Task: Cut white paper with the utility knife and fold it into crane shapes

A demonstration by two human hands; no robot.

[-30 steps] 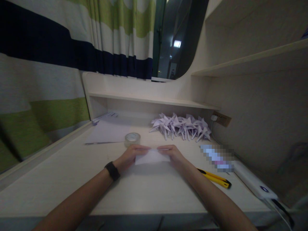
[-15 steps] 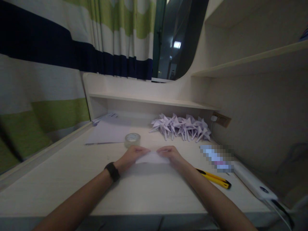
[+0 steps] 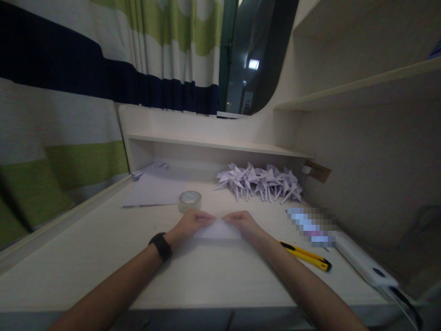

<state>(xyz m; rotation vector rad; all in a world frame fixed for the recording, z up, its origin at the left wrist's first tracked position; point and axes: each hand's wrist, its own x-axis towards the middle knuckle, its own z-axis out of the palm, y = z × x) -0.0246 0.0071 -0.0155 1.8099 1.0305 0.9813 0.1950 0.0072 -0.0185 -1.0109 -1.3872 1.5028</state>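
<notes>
Folded paper: a small pale lilac sheet of paper lay flat on the light wood-grain desk, just in front of the person and between both hands.
Left hand: the left hand, with a black band on its wrist, pressed down on the sheet's left part, fingers curled close and reaching to the far edge.
Right hand: the right hand pressed on the sheet's right part, fingers likewise drawn in; its fingertips nearly met those of the left hand at the middle of the far edge.
Grip: whether the fingertips pinched a fold or only pressed it flat could not be told in the dim light.
Tape: a clear roll of adhesive tape stood just beyond the left hand.
Cranes: a heap of folded lilac paper cranes sat at the back under the shelf.
Spare sheets: flat pale paper sheets lay back left.
Knife: a yellow and black utility knife lay right of the right forearm.
</notes>
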